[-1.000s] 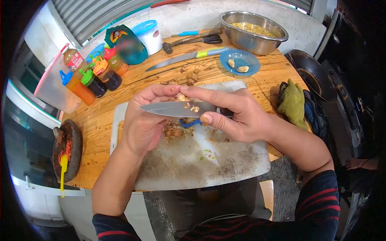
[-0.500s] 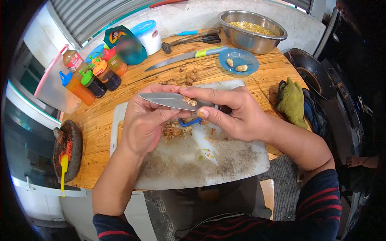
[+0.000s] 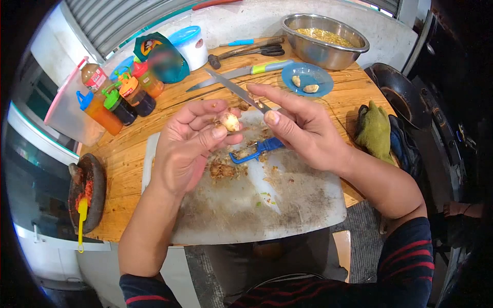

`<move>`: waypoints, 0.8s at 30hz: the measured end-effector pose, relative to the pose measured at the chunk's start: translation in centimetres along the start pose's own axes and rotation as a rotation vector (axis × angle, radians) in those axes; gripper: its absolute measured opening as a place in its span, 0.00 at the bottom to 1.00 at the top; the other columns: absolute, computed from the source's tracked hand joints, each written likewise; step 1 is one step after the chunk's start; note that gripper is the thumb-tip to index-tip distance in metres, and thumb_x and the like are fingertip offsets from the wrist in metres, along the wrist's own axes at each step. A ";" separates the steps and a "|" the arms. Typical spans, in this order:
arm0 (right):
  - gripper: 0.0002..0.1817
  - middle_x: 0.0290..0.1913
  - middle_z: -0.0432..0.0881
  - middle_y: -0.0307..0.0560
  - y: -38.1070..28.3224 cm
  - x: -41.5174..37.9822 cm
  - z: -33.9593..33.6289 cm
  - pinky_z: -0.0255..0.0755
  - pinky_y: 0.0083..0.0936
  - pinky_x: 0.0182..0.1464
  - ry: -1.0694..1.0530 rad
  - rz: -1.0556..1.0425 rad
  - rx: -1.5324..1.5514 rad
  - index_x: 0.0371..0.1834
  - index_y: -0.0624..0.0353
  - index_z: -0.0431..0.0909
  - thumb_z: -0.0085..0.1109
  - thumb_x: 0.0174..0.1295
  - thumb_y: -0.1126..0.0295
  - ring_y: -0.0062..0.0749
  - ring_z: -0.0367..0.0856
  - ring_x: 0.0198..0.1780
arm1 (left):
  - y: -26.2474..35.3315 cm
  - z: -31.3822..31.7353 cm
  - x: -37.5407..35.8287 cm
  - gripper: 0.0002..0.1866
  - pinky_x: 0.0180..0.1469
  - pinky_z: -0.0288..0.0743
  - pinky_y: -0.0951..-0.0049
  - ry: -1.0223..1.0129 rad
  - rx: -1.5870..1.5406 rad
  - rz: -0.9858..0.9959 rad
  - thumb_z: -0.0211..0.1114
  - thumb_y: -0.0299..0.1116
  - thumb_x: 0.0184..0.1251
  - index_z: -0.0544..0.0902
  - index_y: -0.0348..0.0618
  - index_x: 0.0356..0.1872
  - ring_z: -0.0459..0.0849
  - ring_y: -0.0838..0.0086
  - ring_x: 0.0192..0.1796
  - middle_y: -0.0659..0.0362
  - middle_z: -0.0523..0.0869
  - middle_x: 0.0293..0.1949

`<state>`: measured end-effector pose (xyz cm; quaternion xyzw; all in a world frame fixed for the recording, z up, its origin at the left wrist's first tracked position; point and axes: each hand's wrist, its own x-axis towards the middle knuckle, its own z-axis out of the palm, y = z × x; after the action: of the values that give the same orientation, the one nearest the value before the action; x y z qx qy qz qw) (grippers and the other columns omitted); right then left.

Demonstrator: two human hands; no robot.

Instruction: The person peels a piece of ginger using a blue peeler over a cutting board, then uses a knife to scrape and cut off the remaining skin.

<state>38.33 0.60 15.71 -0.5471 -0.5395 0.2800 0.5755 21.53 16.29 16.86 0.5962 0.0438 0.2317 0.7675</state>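
Note:
Between the thumb and fingers of my left hand (image 3: 187,141) is a small pale root piece (image 3: 229,121) with brown skin on part of it. My right hand (image 3: 303,126) grips a knife (image 3: 236,90), its blade tilted up to the left, apart from the piece. Bits of peel cling to the blade near my fingers. Below both hands lies the white cutting board (image 3: 246,220), stained dark, with a blue peeler (image 3: 259,149) and a heap of brown peelings (image 3: 222,169) on it.
A blue plate (image 3: 323,78) holds two peeled pieces. Behind stand a metal bowl (image 3: 328,54), a long knife (image 3: 218,79) and a hammer (image 3: 214,61). Sauce bottles (image 3: 136,95) and a stone mortar (image 3: 97,205) are left; a green cloth (image 3: 375,131) lies right.
My hands have moved apart. The knife has swung upward, away from the root piece, which now shows in my left fingers. More of the blue peeler is visible.

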 end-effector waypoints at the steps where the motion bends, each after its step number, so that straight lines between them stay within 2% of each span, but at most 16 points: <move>1: 0.23 0.46 0.83 0.41 0.3 0.1 0.2 0.72 0.17 0.40 0.031 -0.112 -0.041 0.67 0.61 0.69 0.53 0.71 0.64 0.15 0.74 0.36 | -0.1 0.0 0.0 0.19 0.53 0.82 0.65 0.009 0.030 0.017 0.62 0.22 0.63 0.74 0.37 0.56 0.84 0.64 0.52 0.49 0.82 0.53; 2: 0.23 0.43 0.84 0.42 0.5 0.2 0.3 0.72 0.17 0.39 0.063 -0.225 -0.083 0.66 0.61 0.69 0.54 0.70 0.65 0.16 0.75 0.34 | -0.1 0.0 0.0 0.19 0.53 0.82 0.65 0.009 0.030 0.018 0.62 0.22 0.63 0.74 0.37 0.56 0.84 0.64 0.52 0.49 0.82 0.53; 3: 0.23 0.43 0.84 0.42 0.5 0.2 0.2 0.72 0.17 0.39 0.063 -0.226 -0.084 0.66 0.61 0.69 0.54 0.70 0.65 0.16 0.75 0.34 | -0.1 0.1 0.0 0.19 0.53 0.82 0.63 0.012 0.041 0.036 0.63 0.21 0.63 0.74 0.37 0.55 0.82 0.64 0.54 0.50 0.81 0.52; 4: 0.23 0.42 0.85 0.44 0.4 0.2 0.1 0.72 0.18 0.37 0.060 -0.303 -0.220 0.67 0.59 0.69 0.54 0.70 0.65 0.17 0.75 0.31 | -0.1 0.2 0.0 0.18 0.53 0.82 0.62 0.016 0.053 0.054 0.64 0.21 0.62 0.75 0.36 0.54 0.81 0.64 0.56 0.51 0.81 0.51; 5: 0.23 0.42 0.85 0.46 0.4 0.2 0.1 0.72 0.19 0.36 0.056 -0.379 -0.356 0.67 0.58 0.69 0.53 0.70 0.66 0.19 0.75 0.29 | -0.2 0.3 0.0 0.18 0.53 0.82 0.62 0.016 0.053 0.055 0.64 0.21 0.62 0.75 0.36 0.54 0.81 0.64 0.56 0.51 0.81 0.51; 6: 0.23 0.42 0.85 0.46 0.5 0.3 0.2 0.72 0.19 0.36 0.056 -0.380 -0.356 0.67 0.58 0.69 0.53 0.70 0.66 0.19 0.75 0.29 | -0.2 0.4 -0.1 0.20 0.53 0.82 0.62 0.034 0.058 0.063 0.63 0.21 0.62 0.74 0.36 0.56 0.81 0.64 0.55 0.51 0.80 0.52; 8: 0.23 0.41 0.85 0.54 0.9 0.4 0.6 0.79 0.27 0.34 0.093 -0.527 -0.460 0.65 0.53 0.72 0.57 0.66 0.66 0.38 0.85 0.30 | -0.2 0.6 -0.2 0.21 0.53 0.82 0.61 0.051 0.063 0.069 0.63 0.21 0.62 0.73 0.36 0.57 0.82 0.64 0.55 0.51 0.80 0.53; 10: 0.24 0.41 0.85 0.53 0.7 0.1 0.8 0.79 0.30 0.34 0.067 -0.510 -0.482 0.65 0.51 0.72 0.58 0.65 0.66 0.41 0.85 0.30 | 0.0 0.7 -0.2 0.25 0.53 0.82 0.62 -0.075 0.045 0.100 0.63 0.22 0.62 0.70 0.35 0.62 0.83 0.65 0.53 0.50 0.80 0.54; 11: 0.24 0.40 0.85 0.52 0.6 0.0 0.8 0.79 0.32 0.33 0.040 -0.493 -0.505 0.65 0.49 0.72 0.59 0.64 0.65 0.43 0.85 0.31 | -0.1 0.6 -0.2 0.25 0.53 0.82 0.62 -0.075 0.045 0.100 0.63 0.22 0.62 0.70 0.35 0.62 0.83 0.65 0.53 0.50 0.80 0.54; 14: 0.26 0.35 0.85 0.50 0.9 0.3 0.8 0.79 0.32 0.32 0.075 -0.595 -0.590 0.66 0.47 0.71 0.60 0.62 0.65 0.42 0.84 0.30 | -0.2 0.4 -0.1 0.29 0.53 0.81 0.65 -0.147 0.050 0.138 0.63 0.23 0.62 0.66 0.33 0.65 0.84 0.66 0.52 0.50 0.81 0.53; 16: 0.27 0.34 0.85 0.50 0.7 0.1 0.6 0.79 0.32 0.31 0.049 -0.563 -0.634 0.66 0.47 0.71 0.60 0.62 0.65 0.43 0.84 0.29 | 0.0 0.7 -0.1 0.36 0.55 0.79 0.66 -0.071 0.158 0.100 0.69 0.29 0.58 0.63 0.31 0.66 0.84 0.64 0.53 0.47 0.81 0.54; 17: 0.27 0.33 0.85 0.49 0.5 0.0 0.5 0.78 0.33 0.31 0.024 -0.530 -0.678 0.66 0.46 0.70 0.61 0.61 0.64 0.43 0.84 0.29 | -0.1 0.6 -0.1 0.36 0.55 0.79 0.66 -0.072 0.157 0.099 0.69 0.29 0.58 0.63 0.31 0.66 0.84 0.64 0.53 0.47 0.81 0.54; 18: 0.27 0.33 0.85 0.49 0.1 -0.1 0.4 0.78 0.33 0.31 0.024 -0.529 -0.679 0.66 0.46 0.70 0.61 0.61 0.64 0.43 0.84 0.29 | -0.3 0.4 -0.1 0.34 0.55 0.77 0.71 -0.098 0.119 0.114 0.66 0.25 0.59 0.64 0.32 0.66 0.84 0.68 0.52 0.49 0.82 0.52; 19: 0.26 0.39 0.85 0.53 -0.5 -0.2 0.3 0.79 0.32 0.36 -0.030 -0.503 -0.649 0.66 0.52 0.71 0.60 0.62 0.67 0.44 0.85 0.34 | -0.4 0.3 0.0 0.32 0.54 0.76 0.75 -0.123 0.080 0.128 0.63 0.22 0.60 0.65 0.32 0.66 0.84 0.71 0.51 0.51 0.83 0.51; 20: 0.25 0.45 0.85 0.56 -0.7 -0.3 0.3 0.79 0.32 0.41 -0.084 -0.477 -0.619 0.65 0.57 0.71 0.60 0.63 0.70 0.45 0.86 0.39 | -0.3 0.3 0.0 0.32 0.54 0.76 0.75 -0.122 0.080 0.128 0.63 0.22 0.60 0.65 0.32 0.66 0.84 0.71 0.51 0.51 0.83 0.51; 24: 0.24 0.45 0.85 0.56 -0.4 -0.3 0.5 0.79 0.31 0.42 -0.092 -0.434 -0.631 0.64 0.58 0.72 0.60 0.63 0.70 0.44 0.87 0.40 | 0.1 0.6 -0.3 0.34 0.55 0.74 0.76 -0.158 0.081 0.099 0.64 0.21 0.58 0.64 0.32 0.68 0.83 0.74 0.51 0.51 0.84 0.51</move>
<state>37.71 0.38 15.92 -0.5571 -0.7278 -0.0038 0.3999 21.46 15.64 17.05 0.6446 -0.0367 0.2197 0.7313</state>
